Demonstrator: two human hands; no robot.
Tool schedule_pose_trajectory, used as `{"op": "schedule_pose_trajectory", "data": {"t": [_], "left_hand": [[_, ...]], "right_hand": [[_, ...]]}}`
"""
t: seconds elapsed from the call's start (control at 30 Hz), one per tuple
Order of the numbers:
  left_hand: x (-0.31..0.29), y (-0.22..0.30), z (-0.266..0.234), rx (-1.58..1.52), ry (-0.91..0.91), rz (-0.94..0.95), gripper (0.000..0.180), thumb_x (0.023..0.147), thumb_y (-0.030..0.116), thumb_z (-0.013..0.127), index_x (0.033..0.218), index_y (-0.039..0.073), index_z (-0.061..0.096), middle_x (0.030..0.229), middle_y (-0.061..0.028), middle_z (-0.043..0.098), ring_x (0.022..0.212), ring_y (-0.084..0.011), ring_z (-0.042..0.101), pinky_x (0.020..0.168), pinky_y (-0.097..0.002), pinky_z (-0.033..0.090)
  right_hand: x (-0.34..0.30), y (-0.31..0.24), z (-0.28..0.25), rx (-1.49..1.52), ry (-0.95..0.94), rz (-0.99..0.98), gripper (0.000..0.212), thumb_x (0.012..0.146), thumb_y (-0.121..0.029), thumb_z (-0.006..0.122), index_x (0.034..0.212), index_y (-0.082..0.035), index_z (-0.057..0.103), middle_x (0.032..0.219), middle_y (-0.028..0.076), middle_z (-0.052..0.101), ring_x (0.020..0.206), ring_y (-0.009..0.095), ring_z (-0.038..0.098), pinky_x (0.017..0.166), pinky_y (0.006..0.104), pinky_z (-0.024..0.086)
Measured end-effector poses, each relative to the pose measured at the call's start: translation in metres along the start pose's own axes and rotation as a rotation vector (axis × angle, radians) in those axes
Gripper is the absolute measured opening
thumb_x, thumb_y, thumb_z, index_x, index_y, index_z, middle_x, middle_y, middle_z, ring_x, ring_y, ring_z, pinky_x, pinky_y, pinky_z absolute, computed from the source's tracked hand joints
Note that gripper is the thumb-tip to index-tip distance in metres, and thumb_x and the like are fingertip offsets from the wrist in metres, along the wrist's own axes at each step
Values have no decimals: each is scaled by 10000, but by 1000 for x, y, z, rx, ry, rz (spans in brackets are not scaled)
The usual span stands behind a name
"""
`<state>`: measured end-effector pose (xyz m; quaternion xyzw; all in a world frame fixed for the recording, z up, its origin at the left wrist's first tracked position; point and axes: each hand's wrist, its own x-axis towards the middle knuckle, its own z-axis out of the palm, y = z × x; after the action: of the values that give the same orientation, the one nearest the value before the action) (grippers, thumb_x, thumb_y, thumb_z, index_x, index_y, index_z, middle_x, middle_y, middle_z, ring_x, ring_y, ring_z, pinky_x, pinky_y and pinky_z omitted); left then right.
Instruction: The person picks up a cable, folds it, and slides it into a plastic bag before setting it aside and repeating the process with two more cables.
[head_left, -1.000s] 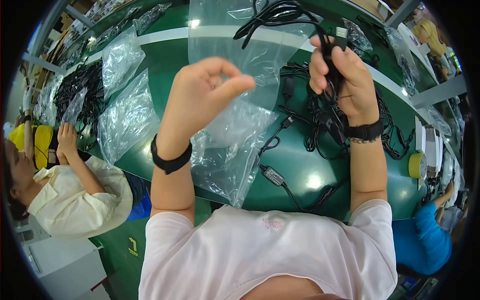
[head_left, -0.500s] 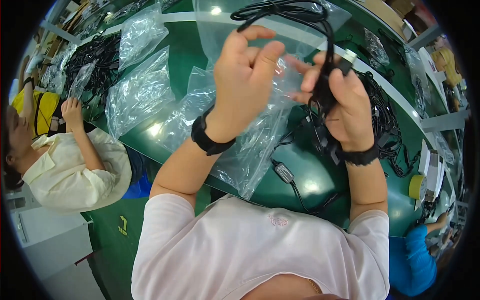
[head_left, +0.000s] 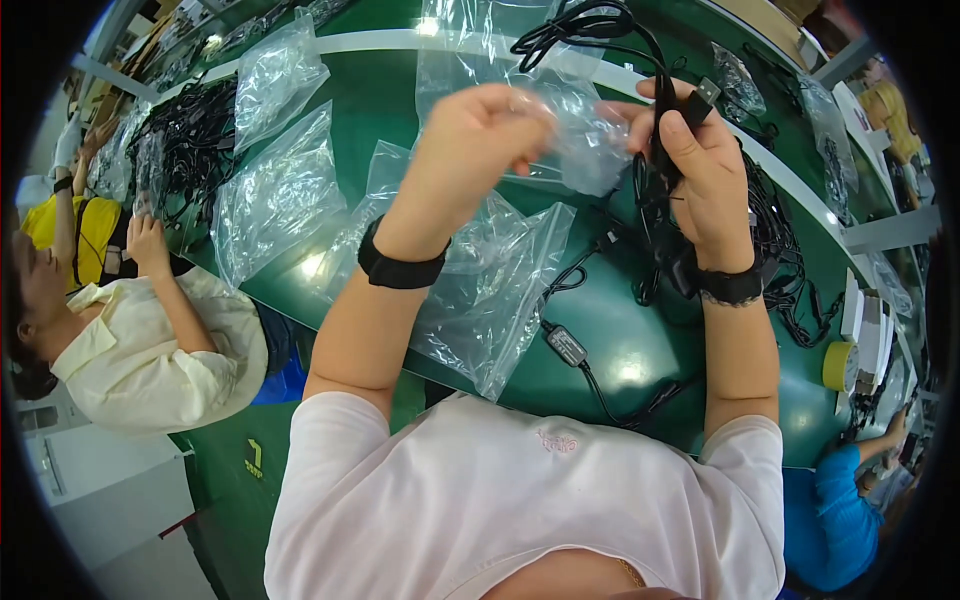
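Note:
Out over the table, my right hand [head_left: 705, 180] is closed around a bundled black USB cable [head_left: 655, 165]. Its metal plug sticks up past the fingers, and a coiled loop rises beyond them toward the far side. Between my hands hangs a small crumpled clear plastic bag [head_left: 595, 150], smeared by motion. The fingers of my left hand [head_left: 475, 140] are bent in a pinch at the bag's left edge; their tips are blurred. Below my hands, larger clear zip bags [head_left: 480, 290] lie flat on the green table [head_left: 640, 345].
A cable with an inline box [head_left: 567, 345] lies near the front edge. More black cables [head_left: 785, 250] are heaped at right, beside a yellow tape roll [head_left: 840, 366]. Clear bags [head_left: 280, 190] and another cable heap [head_left: 190, 130] lie at left, near a seated co-worker [head_left: 150, 340].
My left hand has drawn left and down, away from the coiled cable. My right hand has shifted slightly right with the cable. The small bag now stretches between my hands.

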<state>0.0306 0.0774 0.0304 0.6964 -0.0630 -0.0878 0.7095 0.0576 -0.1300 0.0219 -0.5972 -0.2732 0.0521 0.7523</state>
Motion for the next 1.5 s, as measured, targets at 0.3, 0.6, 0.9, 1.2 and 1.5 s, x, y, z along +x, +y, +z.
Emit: {"op": "schedule_pose_trajectory", "data": {"t": [0.3, 0.6, 0.9, 1.2, 1.5], "left_hand": [[-9, 1, -6, 775, 731, 816, 217, 642, 43, 663, 843, 44, 582, 586, -22, 557, 507, -84, 515, 492, -214, 408], [12, -7, -19, 8, 287, 31, 207, 682, 54, 622, 863, 6, 533, 591, -40, 552, 460, -81, 477, 403, -209, 349], [5, 8, -38, -231, 271, -69, 63, 750, 33, 560, 809, 11, 559, 517, 18, 453, 394, -26, 367, 318, -173, 255], [-6, 18, -28, 30, 204, -23, 166, 764, 79, 596, 891, -24, 628, 537, 25, 497, 412, -19, 409, 348, -151, 302], [-14, 9, -11, 697, 312, 515, 119, 764, 109, 611, 840, 21, 641, 644, -76, 601, 540, -146, 552, 498, -253, 426]], "right_hand": [[-18, -51, 13, 67, 9, -195, 388, 864, -227, 508, 1114, 58, 423, 711, 82, 470, 587, 167, 494, 516, 277, 443], [-19, -42, 10, -47, -68, 107, 325, 848, -190, 542, 1062, 48, 486, 680, 38, 494, 583, 114, 487, 521, 237, 414], [-6, -26, -2, -840, -76, -38, 207, 829, -76, 533, 1024, -13, 505, 757, 22, 492, 656, 92, 452, 603, 215, 374], [-8, -30, 19, -1116, -286, -234, 251, 707, 32, 544, 950, -30, 535, 692, 111, 465, 644, 282, 478, 597, 329, 401], [-12, -22, 31, -1234, -200, -109, 269, 721, -4, 565, 986, -40, 542, 732, 138, 515, 685, 311, 521, 618, 360, 419]]}}
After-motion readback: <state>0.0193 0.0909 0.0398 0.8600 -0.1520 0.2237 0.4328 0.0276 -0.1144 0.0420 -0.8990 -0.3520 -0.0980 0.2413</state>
